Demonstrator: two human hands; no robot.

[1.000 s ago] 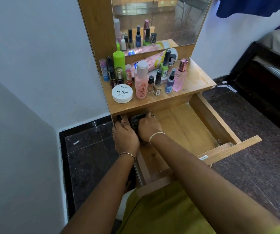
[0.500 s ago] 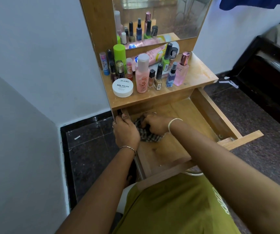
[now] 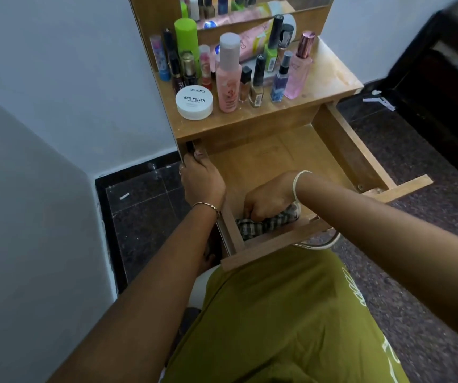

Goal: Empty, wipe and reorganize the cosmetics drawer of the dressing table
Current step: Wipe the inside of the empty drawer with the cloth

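Nearest the person, the pale wooden drawer (image 3: 263, 161) of the dressing table (image 3: 250, 125) stands pulled well out with its floor bare, so emptying looks done and wiping is the step in hand. In its front left corner lies the bunched black-and-white checked cloth (image 3: 270, 223), and the right hand (image 3: 270, 200) bears down on it, fingers curled round the fabric, wrist bent, forearm reaching in from the right. To wipe well, the cloth should be pushed hard into the corner seams where dust gathers, then drawn in overlapping strokes along the walls and across the floor, the far end under the tabletop included. The left hand (image 3: 203, 181) steadies things at the drawer's left wall, thumb on top and fingers wrapped over the outer side; whether it grips the wall or the table's side panel is hard to tell. Farther off, the wooden tabletop (image 3: 330, 76) carries the cosmetics (image 3: 279, 78), among them a round white nail polish tub (image 3: 194, 103) and a tall pink bottle with a grey cap (image 3: 229, 78).
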